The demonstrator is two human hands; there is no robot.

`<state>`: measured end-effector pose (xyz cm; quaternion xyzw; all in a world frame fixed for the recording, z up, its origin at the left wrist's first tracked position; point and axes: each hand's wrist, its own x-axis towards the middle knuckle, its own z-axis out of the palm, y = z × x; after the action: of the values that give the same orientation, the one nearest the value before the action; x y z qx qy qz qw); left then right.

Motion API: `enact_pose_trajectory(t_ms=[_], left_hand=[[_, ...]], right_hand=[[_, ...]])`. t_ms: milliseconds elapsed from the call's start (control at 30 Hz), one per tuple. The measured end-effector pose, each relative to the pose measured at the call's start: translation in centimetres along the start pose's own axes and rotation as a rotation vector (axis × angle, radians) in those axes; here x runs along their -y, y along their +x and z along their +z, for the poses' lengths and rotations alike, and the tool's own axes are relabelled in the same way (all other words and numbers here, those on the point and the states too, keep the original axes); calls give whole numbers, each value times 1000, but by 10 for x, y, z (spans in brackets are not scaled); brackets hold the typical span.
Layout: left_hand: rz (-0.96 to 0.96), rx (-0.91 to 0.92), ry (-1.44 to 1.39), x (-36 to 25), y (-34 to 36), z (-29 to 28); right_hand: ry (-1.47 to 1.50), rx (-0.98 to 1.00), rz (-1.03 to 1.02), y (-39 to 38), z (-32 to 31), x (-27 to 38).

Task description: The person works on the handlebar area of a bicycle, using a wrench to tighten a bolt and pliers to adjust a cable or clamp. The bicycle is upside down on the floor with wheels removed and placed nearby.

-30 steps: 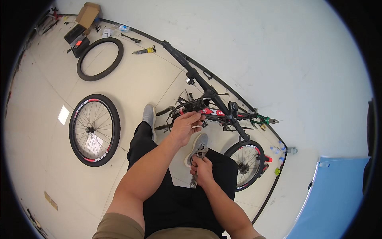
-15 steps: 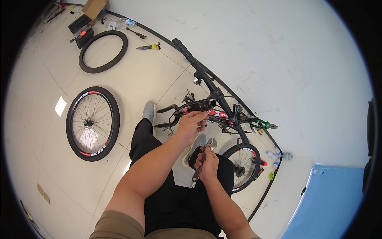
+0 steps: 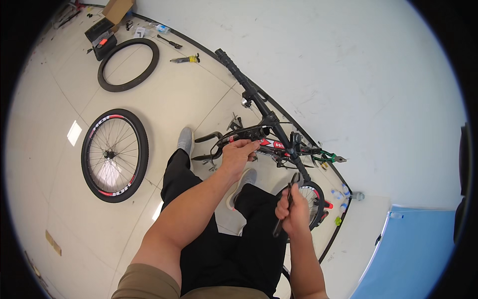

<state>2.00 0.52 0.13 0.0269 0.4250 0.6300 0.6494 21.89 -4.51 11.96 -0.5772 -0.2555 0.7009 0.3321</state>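
A black and red bicycle [image 3: 273, 143] without one of its wheels stands in front of me by the wall, its black handlebar [image 3: 255, 94] slanting across it. My left hand [image 3: 238, 155] is at the front of the frame, thumb and fingers pinched together; anything between the fingertips is hidden. Off to the right, my right hand [image 3: 296, 212] is wrapped round the handle of an adjustable wrench [image 3: 279, 227], its jaws pointing up beside the handlebar's near end. Partly behind this hand shows the bicycle's wheel [image 3: 321, 199].
A loose spoked wheel [image 3: 143, 154] lies on the tiled floor at left, with a bare tyre [image 3: 103, 81] beyond it. Farther back are an open toolbox [image 3: 105, 50] and a cardboard box [image 3: 119, 10]. Green-handled pliers [image 3: 329, 156] and several bottles are by the wall at right.
My right hand has moved right and slightly up with the adjustable wrench, from over my leg to in front of the wheel. My left hand has stayed by the frame.
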Motion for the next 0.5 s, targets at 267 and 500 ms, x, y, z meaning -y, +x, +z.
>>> enact_pose_trajectory(t_ms=[267, 500], left_hand=[[93, 29, 21, 3, -1, 4], [219, -9, 199, 0, 3, -5]], right_hand=[[-313, -117, -9, -41, -41, -35], [-282, -154, 8, -28, -44, -24]])
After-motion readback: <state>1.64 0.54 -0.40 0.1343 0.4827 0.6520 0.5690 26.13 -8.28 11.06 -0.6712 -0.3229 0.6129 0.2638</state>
